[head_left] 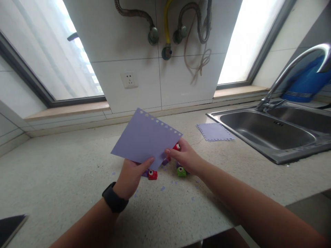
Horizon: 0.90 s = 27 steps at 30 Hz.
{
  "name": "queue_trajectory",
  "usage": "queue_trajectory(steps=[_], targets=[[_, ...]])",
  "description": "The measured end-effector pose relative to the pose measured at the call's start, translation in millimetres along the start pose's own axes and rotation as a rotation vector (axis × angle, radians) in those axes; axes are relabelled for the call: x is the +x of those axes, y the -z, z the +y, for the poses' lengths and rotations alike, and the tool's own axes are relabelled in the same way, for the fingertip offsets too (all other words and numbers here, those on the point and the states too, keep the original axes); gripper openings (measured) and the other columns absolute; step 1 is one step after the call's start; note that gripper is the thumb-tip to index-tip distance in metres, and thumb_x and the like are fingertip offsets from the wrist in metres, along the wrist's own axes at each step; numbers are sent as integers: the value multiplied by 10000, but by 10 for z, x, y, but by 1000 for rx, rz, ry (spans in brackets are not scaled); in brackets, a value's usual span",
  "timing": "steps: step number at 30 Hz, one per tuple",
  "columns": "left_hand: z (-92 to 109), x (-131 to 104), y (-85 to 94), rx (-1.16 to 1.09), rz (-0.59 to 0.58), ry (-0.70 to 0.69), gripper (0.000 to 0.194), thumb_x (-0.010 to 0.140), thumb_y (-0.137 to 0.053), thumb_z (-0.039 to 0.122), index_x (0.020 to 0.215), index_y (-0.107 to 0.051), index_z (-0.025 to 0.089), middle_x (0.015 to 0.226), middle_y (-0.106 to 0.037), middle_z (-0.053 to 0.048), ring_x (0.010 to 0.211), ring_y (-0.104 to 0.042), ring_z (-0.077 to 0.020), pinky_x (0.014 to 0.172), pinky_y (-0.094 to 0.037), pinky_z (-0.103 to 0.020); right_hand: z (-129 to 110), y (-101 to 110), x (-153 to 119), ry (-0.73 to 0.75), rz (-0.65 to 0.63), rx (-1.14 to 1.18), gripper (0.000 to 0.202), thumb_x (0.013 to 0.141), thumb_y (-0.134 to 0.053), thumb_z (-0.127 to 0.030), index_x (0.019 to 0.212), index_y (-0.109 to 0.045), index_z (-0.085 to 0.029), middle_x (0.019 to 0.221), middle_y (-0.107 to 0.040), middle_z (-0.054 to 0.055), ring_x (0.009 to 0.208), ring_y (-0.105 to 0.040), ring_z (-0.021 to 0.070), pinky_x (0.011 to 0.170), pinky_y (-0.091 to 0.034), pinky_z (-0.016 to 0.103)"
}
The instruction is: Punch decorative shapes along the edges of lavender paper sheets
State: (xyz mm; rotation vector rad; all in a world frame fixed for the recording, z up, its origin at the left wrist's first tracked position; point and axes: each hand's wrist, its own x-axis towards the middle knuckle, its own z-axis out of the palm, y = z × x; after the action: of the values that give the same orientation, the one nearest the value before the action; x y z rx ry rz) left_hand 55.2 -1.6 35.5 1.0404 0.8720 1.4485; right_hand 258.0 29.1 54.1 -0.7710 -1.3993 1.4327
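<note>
Both my hands hold up a sheet of purple paper (148, 137), tilted above the counter, with a row of punched holes along its upper right edge. My left hand (131, 175), a black watch on its wrist, pinches the lower edge between thumb and fingers. At the right corner my right hand (184, 156) grips the sheet the same way. Under and beside the paper are small craft punches: a red one (152, 174) near my left thumb and a green one (181, 171) below my right hand. Another red punch (177, 147) shows partly behind my right fingers.
Small purple paper scraps (162, 188) lie on the speckled counter (77, 165). A stack of purple sheets with punched edges (216, 132) rests by the steel sink (258, 148). A dark flat object (11, 227) is at the lower left. Pipes and a socket (129, 80) are on the wall.
</note>
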Motion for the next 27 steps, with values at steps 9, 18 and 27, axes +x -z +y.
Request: queue_trajectory(steps=[9, 18, 27], targets=[[24, -85, 160, 51, -231, -16, 484, 895, -643, 524, 1257, -676, 204, 1046, -769, -103, 938, -728, -282, 834, -608, -417, -35, 308, -3, -86, 48, -20, 384, 747, -837, -412, 1028, -682, -201, 926, -726, 63, 750, -663, 186, 661, -540, 319], [99, 78, 237, 122, -345, 36, 530, 863, -733, 428, 1312, -614, 172, 1254, -713, -167, 1055, -710, -292, 891, -583, -429, -89, 513, -7, -39, -148, -401, 216, 858, -709, -320, 1021, -751, -185, 1065, -753, 79, 933, -697, 215, 811, -578, 342], [41, 86, 220, 400, -175, 114, 385, 830, -775, 440, 1087, -711, 160, 1070, -792, -120, 904, -752, -242, 837, -604, -392, -77, 525, -10, -88, -220, -228, 205, 876, -643, -338, 1042, -693, -229, 845, -667, 23, 718, -603, 152, 658, -509, 282]])
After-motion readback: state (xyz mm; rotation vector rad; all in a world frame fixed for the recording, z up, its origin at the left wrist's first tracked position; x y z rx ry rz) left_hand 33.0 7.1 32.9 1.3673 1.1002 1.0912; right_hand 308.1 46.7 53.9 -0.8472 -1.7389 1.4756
